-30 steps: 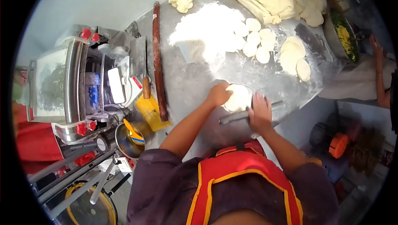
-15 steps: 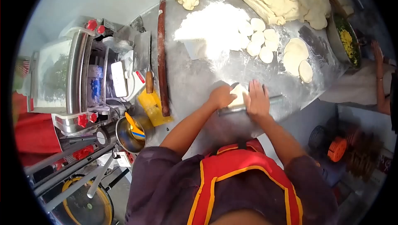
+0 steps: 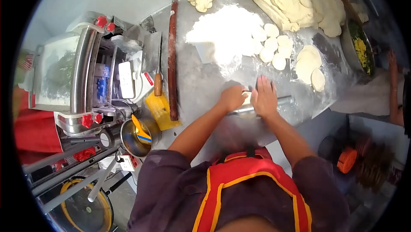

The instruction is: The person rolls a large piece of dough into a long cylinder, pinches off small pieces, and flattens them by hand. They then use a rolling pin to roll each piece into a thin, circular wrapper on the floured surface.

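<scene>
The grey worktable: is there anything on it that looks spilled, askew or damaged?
Only one thing: loose white powder, probably flour, spreads unevenly over the middle of the worktable and reaches some dough rounds. It looks spilled, but may be there for dusting. I see no damage.

Passage is afforded between the left hand [image 3: 233, 98] and the rod [image 3: 172, 61]; farther forward, the way is obstructed by flour [image 3: 227, 35] and dough rounds [image 3: 266, 55].
</scene>
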Demonstrator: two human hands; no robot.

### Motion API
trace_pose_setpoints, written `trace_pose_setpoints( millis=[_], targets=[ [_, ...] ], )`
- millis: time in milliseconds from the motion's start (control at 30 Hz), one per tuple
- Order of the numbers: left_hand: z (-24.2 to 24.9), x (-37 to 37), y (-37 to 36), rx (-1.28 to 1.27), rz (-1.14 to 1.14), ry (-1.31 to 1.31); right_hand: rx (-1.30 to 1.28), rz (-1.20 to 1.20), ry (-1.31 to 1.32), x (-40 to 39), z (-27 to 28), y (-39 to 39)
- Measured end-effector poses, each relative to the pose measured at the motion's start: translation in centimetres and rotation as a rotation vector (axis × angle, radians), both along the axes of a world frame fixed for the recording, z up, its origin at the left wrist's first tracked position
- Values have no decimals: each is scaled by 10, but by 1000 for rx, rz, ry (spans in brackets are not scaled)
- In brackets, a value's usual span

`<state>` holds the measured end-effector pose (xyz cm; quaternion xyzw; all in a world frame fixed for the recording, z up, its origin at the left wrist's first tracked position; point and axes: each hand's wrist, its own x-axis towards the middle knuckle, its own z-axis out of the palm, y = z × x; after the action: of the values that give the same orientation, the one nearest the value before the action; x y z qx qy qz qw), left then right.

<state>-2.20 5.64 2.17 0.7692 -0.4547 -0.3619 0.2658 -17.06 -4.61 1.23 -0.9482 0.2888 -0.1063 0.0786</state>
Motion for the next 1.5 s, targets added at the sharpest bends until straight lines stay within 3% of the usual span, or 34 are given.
trace_pose_setpoints(
  millis=[67, 167, 267, 300, 333, 400, 533, 600, 667, 700, 767, 800, 867, 933, 967, 1067, 1100, 1200, 1233, 1267, 1333, 1367, 1500],
  targets=[
    [2, 2, -22, 109, -72, -122, 16, -75, 23, 33, -4, -22],
    [17, 4, -22, 202, -179, -175, 92, -26, 34, 16, 4, -6],
    [-7, 12, 10, 25, 99, -130, 121, 111, 116, -79, 5, 47],
    [-9, 11, 16, 90, 190, -52, 163, 89, 107, -85, 10, 53],
    [-20, 10, 19, 59, 95, -14, 212, 66, 102, -90, 16, 58],
    [-42, 9, 22, -11, -94, 53, 31, 79, -16, -49, -5, 33],
    [0, -6, -20, 41, 119, 14, 35, -38, 31, 38, 1, -22],
    [3, -3, -27, 134, 17, -18, 69, -12, 47, 51, 11, -26],
    [2, 4, -18, 140, -78, -49, 23, 65, -1, 7, 3, 0],
    [-9, 7, -2, -12, 31, -100, -39, 97, -2, -24, 3, 20],
    [-19, 12, 19, -2, 148, -39, 132, 100, 65, -78, 11, 55],
    [-27, 13, 30, 16, 207, -2, 77, 94, 44, -74, 9, 53],
    [-33, 13, 39, 20, -12, 47, -29, 80, 1, -52, 1, 44],
    [1, 17, 17, 120, -117, -41, -2, 11, -45, -2, 0, 13],
    [-1, 13, 8, 51, -44, -85, 23, -44, 5, 21, -6, -4],
    [14, 8, -19, 199, -158, -130, 55, -18, -19, 49, -3, -21],
    [26, 12, -16, 228, -242, -154, 63, 19, -5, 35, 0, -11],
    [12, 19, 19, 67, -26, -147, 61, 132, 22, -56, 9, 46],
    [-6, 19, 30, 69, 99, -60, 234, 103, 128, -77, 24, 58],
    [-20, 18, 38, 48, 90, -31, 157, 111, 101, -76, 18, 58],
    [-34, 16, 51, 4, 61, 18, 2, 115, 36, -62, -1, 49],
    [-23, 15, 46, -19, -55, -9, 41, 95, -13, -36, 2, 34],
    [24, 17, -4, 213, -144, -118, -3, -5, 18, 46, -4, -17]
  ],
)
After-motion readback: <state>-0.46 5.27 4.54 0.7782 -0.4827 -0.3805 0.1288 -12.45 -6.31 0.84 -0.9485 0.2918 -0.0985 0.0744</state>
